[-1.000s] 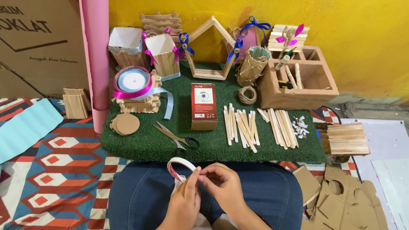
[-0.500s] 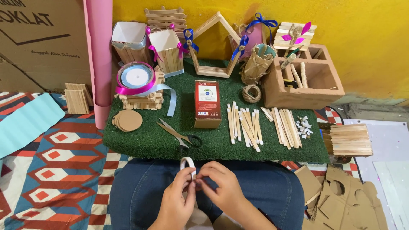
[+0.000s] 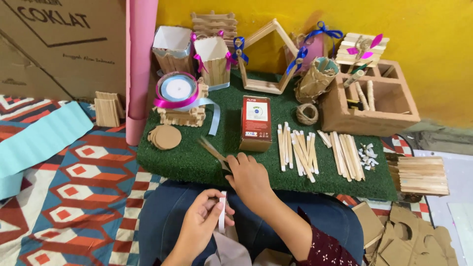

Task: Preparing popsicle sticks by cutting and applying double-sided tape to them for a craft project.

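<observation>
Low centre of frame: my left hand (image 3: 202, 224) pinches a white ribbon strip (image 3: 222, 213), fingers closed on its upper part. It looks light, limp and slippery, so I'd hold it near the end, flat between 2 fingers. My right hand (image 3: 249, 176) rests on the scissors (image 3: 213, 151) at the green mat (image 3: 192, 157) edge; can't tell if that grip has closed.

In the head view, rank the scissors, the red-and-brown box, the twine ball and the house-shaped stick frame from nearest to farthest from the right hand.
From the right hand:
1. Scissors, under its fingers at the mat's front edge.
2. Red-and-brown box, just beyond, mid-mat.
3. Twine ball, farther back, to the right.
4. House-shaped stick frame, at the back by the wall.
</observation>
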